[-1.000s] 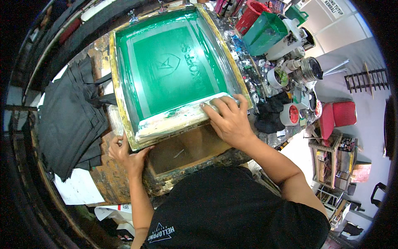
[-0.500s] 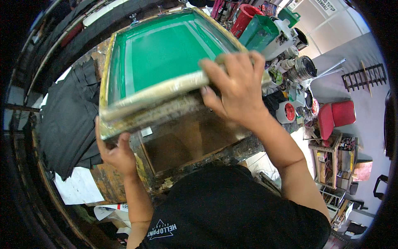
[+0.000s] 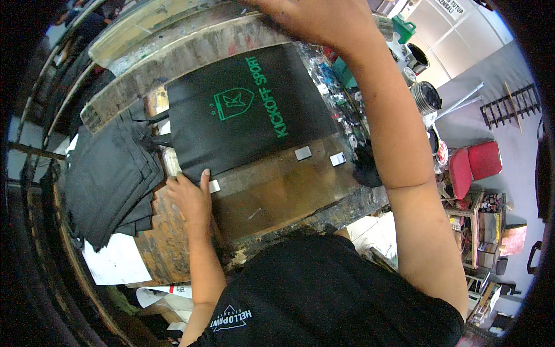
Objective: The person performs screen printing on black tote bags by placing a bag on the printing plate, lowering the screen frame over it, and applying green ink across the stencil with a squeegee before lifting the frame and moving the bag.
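A black cloth bag (image 3: 237,121) with a fresh-looking green print lies flat on the brown printing board (image 3: 272,199), its dark straps reaching left. At the bag's near left corner is my left hand (image 3: 191,196), thumb and fingers apart, touching its edge. My right hand (image 3: 324,20) is at the top of the view, against the edge of the raised screen-printing frame (image 3: 191,61); its fingertips are partly cut off. The frame is tilted up on its far side, so its stained near edge faces me and its green mesh is hidden.
A stack of black cloth bags (image 3: 110,179) lies to the left, above a white sheet (image 3: 115,260). Small pale squares (image 3: 303,153) sit on the board. Ink tins (image 3: 426,97) and clutter line the right side; a red chair (image 3: 484,160) stands beyond.
The screen frame has swung up and away with my right hand, uncovering the printed black bag. My left hand has let go of the frame and moved to the bag's near left corner.
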{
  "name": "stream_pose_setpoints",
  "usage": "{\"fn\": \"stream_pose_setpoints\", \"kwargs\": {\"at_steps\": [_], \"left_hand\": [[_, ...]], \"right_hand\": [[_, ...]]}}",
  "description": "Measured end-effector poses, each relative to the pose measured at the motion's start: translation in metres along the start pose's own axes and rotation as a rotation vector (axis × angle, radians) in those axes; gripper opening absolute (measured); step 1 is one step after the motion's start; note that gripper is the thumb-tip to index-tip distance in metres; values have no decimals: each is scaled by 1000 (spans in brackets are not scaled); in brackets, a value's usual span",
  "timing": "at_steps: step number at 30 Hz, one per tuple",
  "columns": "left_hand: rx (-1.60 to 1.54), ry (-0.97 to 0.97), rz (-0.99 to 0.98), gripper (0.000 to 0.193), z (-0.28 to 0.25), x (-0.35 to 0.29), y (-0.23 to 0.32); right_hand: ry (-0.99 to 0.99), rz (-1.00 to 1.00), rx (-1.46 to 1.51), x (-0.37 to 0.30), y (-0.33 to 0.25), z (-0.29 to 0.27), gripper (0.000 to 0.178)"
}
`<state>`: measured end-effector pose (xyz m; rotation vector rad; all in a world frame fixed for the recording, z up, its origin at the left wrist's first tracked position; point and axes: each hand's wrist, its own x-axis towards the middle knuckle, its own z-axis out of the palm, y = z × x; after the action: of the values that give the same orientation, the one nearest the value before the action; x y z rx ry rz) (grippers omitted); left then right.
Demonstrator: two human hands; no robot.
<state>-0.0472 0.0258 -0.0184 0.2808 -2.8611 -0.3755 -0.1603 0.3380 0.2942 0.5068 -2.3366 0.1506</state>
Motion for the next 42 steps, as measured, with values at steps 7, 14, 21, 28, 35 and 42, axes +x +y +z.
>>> {"fn": "stream_pose_setpoints", "kwargs": {"at_steps": [7, 14, 21, 28, 35, 42], "left_hand": [[-570, -21, -5, 42, -2, 32, 7], [-1015, 140, 289, 23, -80, 122, -7], [-874, 122, 202, 19, -192, 252, -136], [-386, 204, 41, 13, -225, 350, -259], [543, 818, -66, 39, -153, 380, -283], [-116, 769, 125, 32, -128, 262, -225]], "right_hand": [[64, 5, 44, 21, 11, -8, 76], [-155, 89, 119, 34, 13, -12, 74], [-49, 10, 41, 39, 19, -10, 71], [2, 72, 155, 36, 3, -8, 60], [-36, 89, 150, 36, 18, 5, 43], [37, 52, 129, 28, 20, 6, 45]]}}
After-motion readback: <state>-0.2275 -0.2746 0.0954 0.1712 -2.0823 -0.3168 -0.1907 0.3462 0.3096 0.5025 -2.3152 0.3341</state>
